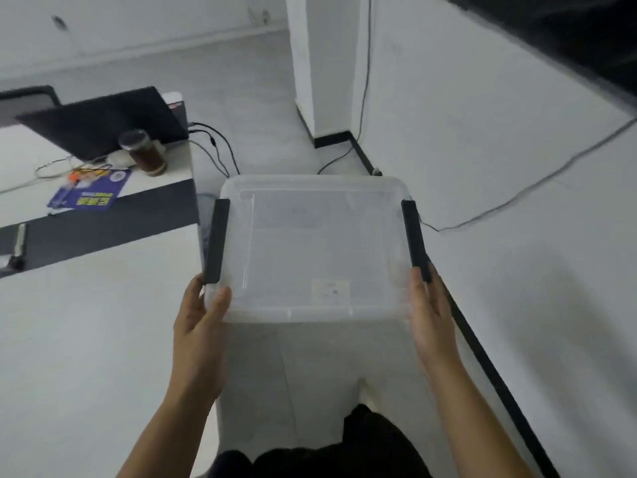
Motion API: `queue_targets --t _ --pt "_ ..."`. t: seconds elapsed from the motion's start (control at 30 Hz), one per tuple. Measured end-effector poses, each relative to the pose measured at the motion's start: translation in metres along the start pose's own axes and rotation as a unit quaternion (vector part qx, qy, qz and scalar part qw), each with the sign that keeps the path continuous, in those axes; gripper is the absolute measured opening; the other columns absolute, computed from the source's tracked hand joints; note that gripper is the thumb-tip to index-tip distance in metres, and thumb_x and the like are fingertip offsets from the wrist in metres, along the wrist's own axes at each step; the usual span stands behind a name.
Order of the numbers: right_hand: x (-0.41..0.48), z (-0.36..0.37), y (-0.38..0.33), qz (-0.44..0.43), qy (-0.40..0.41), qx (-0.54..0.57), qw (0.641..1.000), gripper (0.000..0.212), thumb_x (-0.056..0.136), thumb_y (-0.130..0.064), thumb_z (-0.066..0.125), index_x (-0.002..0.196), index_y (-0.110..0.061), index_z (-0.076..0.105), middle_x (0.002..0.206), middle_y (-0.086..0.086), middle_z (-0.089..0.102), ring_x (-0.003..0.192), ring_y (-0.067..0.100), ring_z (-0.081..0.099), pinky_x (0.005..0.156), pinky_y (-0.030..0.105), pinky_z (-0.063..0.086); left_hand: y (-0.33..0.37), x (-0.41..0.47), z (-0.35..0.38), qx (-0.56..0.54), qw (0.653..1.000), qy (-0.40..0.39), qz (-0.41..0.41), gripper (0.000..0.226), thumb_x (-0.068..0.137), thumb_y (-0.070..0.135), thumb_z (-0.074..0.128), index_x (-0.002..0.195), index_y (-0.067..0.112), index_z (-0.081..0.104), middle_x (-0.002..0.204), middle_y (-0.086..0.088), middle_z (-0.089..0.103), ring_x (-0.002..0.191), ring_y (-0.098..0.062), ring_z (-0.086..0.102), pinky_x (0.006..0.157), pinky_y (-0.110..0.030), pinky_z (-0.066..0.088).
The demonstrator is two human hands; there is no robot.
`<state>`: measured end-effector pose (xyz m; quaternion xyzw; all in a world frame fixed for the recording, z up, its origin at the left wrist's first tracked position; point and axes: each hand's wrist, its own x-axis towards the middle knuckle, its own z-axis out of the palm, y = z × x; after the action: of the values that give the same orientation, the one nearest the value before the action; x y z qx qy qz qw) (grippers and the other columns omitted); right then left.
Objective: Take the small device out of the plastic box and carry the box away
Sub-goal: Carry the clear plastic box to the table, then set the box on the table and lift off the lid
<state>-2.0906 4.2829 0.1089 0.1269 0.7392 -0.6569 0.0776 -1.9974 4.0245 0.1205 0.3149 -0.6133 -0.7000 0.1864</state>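
Observation:
A clear plastic box with its lid on and a black clip on each side hangs in the air over the floor, in front of me. My left hand grips its near left corner, thumb on the lid. My right hand grips the near right side, just below the black clip. A small white label shows through the lid. No small device is visible inside the box or anywhere else in view.
A white desk runs along my left, with a black laptop, a brown jar, a blue leaflet and cables. A white pillar stands ahead. The white wall with trailing cables is close on my right.

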Motion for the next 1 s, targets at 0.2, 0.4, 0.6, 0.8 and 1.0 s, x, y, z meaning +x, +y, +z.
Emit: queue_targets --t 0.2,0.4,0.6,0.8,1.0 --pt "0.106 0.109 -0.064 -0.051 -0.221 -0.060 0.972 0.044 0.100 -0.051 0.039 0.143 -0.042 0.040 0.125 -0.033 0.047 0.123 -0.005 0.042 0.099 0.015 0.032 0.030 0.042 -0.016 -0.060 0.976 0.210 0.004 0.026 0.101 0.015 0.055 0.119 0.033 0.063 0.098 0.023 0.076 0.091 0.003 0.070 0.092 -0.029 0.051" --pt "0.152 0.261 -0.079 -0.083 -0.397 -0.100 0.909 0.061 0.095 -0.055 0.043 0.150 -0.029 0.041 0.144 -0.014 0.050 0.130 0.002 0.048 0.100 0.013 0.036 0.021 0.085 -0.067 -0.131 0.915 0.382 0.011 0.038 0.101 0.015 0.056 0.138 0.023 0.056 0.122 0.012 0.069 0.109 -0.008 0.064 0.107 -0.039 0.046" --pt "0.171 0.404 -0.081 -0.111 -0.481 -0.163 0.854 0.061 0.096 -0.060 0.042 0.150 -0.032 0.040 0.143 -0.012 0.054 0.131 0.005 0.050 0.111 0.033 0.039 0.001 0.159 -0.130 -0.195 0.860 0.471 -0.005 0.049 0.101 0.014 0.056 0.149 0.019 0.048 0.146 -0.001 0.058 0.124 -0.018 0.058 0.116 -0.044 0.040" --pt "0.196 0.518 -0.096 -0.118 -0.543 -0.233 0.799 0.056 0.099 -0.053 0.044 0.151 -0.034 0.036 0.140 -0.017 0.053 0.126 0.001 0.049 0.103 0.027 0.039 0.001 0.232 -0.179 -0.224 0.835 0.502 -0.032 0.035 0.098 0.009 0.060 0.129 0.025 0.059 0.116 0.002 0.068 0.106 -0.017 0.062 0.107 -0.041 0.046" --pt "0.217 0.623 -0.082 -0.120 -0.610 -0.275 0.734 0.045 0.097 -0.049 0.053 0.140 -0.039 0.048 0.126 -0.013 0.066 0.118 0.007 0.061 0.098 0.032 0.050 -0.018 0.280 -0.221 -0.219 0.812 0.536 -0.066 0.035 0.098 0.003 0.059 0.130 0.015 0.054 0.105 0.003 0.070 0.100 -0.022 0.065 0.095 -0.037 0.049"
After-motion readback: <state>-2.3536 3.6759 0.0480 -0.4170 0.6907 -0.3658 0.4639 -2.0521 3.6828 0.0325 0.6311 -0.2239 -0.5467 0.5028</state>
